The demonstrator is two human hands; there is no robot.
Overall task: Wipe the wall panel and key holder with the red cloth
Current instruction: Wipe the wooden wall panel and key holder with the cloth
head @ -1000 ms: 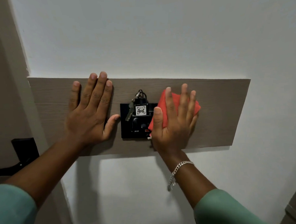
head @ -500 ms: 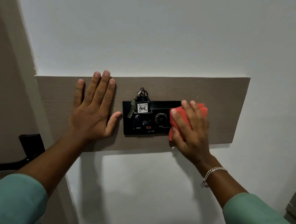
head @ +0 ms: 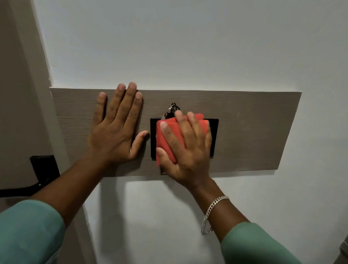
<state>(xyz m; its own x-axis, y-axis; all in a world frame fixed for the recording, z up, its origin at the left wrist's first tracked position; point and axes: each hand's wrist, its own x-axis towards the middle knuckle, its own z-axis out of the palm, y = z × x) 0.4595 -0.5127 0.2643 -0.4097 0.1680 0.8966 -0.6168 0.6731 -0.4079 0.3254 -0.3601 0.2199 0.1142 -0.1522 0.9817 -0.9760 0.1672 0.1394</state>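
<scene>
My right hand (head: 187, 149) lies flat with fingers spread, pressing the folded red cloth (head: 166, 138) against the black key holder (head: 214, 137) in the middle of the wood panel (head: 249, 132). The cloth is pinned under my palm and fingers rather than clenched; its left edge lines up near the holder's left border, and its top edge reaches the holder's top. Only a thin black strip shows on the left and a wider strip on the right. Above my fingertips the key ring (head: 173, 109) pokes out, hanging from a hook just over the holder; the keys themselves are mostly hidden by the cloth.

My left hand (head: 116, 132) is open, palm flat on the panel, fingers together and pointing up, the thumb tip just beside the holder's left edge. The two middle fingertips reach past the panel's top edge onto the white wall (head: 184, 40).

To the right of the holder the panel runs bare and wide to its slanted right end. The left end meets the door frame (head: 43, 82), with a black handle (head: 21, 188) below it. A silver bracelet (head: 212, 210) hangs on my right wrist.
</scene>
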